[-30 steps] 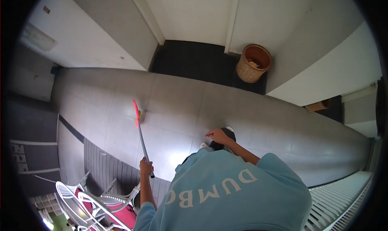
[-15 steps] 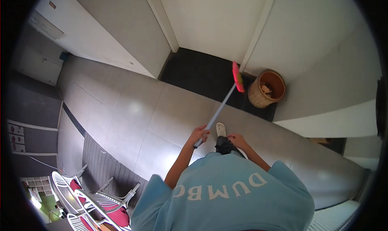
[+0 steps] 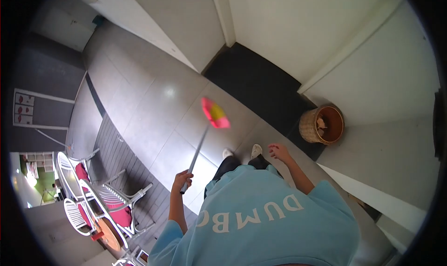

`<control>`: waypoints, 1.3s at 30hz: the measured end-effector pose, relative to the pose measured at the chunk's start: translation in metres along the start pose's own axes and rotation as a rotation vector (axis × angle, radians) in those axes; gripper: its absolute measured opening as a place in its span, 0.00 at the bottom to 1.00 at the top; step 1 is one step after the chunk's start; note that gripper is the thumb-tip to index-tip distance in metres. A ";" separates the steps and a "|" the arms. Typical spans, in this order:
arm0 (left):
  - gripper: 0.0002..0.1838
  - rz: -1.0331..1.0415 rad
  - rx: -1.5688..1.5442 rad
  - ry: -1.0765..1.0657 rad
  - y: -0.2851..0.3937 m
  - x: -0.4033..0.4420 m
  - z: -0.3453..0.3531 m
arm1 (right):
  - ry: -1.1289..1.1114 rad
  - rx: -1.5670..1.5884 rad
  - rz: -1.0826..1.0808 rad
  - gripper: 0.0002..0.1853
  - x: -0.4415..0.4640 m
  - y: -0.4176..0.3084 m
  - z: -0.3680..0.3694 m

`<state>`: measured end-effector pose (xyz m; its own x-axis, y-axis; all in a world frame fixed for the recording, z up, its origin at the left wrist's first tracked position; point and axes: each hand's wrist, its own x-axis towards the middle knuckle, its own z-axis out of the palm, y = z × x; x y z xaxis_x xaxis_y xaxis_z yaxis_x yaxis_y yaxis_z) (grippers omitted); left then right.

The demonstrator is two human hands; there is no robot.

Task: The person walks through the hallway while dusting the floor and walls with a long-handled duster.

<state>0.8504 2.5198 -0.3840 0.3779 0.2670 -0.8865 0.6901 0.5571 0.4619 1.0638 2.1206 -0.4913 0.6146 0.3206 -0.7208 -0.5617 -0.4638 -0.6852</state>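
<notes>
My left hand [image 3: 183,180] is wrapped round the grey handle of a broom [image 3: 199,150], close to its dark end. The broom's pink head [image 3: 215,113], with a yellow-green middle, points away from me over the pale tiles; it is smeared by motion, and I cannot tell whether it touches the floor. On the other side, my right hand [image 3: 278,152] is held out in front of me with nothing in it, its fingers loosely bent and apart. My shoes [image 3: 256,150] show on the floor between both hands.
A wicker basket [image 3: 321,124] with some scraps inside stands at the right by the wall. A black mat-like floor area [image 3: 260,87] lies before a pale door [image 3: 279,28]. White chairs [image 3: 109,198] with red cushions and a round wooden table [image 3: 108,234] stand at lower left.
The broom has swung left, away from the basket and dark doorway floor, with my left hand moving left too. My right hand has moved outward from my leg. The view has turned.
</notes>
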 end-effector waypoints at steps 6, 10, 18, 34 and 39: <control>0.22 0.241 0.242 0.085 0.045 -0.010 0.013 | -0.446 0.364 -0.506 0.09 -0.046 -0.201 0.005; 0.26 0.161 0.044 -0.078 0.129 -0.037 0.012 | -1.413 0.092 -1.370 0.16 -0.175 -0.356 -0.008; 0.10 -0.055 -0.337 -0.732 0.265 0.150 0.118 | -0.767 -0.636 -2.126 0.15 -0.277 -0.440 -0.011; 0.13 -0.459 -0.713 -0.517 0.219 0.181 -0.038 | -0.383 -0.389 -2.100 0.02 -0.185 -0.481 0.012; 0.06 -0.324 -0.761 -0.470 0.136 0.130 -0.094 | -0.392 0.492 -1.959 0.15 -0.194 -0.480 0.069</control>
<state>0.9353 2.7047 -0.4387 0.5626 -0.2415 -0.7907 0.2801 0.9555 -0.0925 1.1760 2.3383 -0.0299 0.3660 0.1613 0.9165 0.4447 0.8348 -0.3245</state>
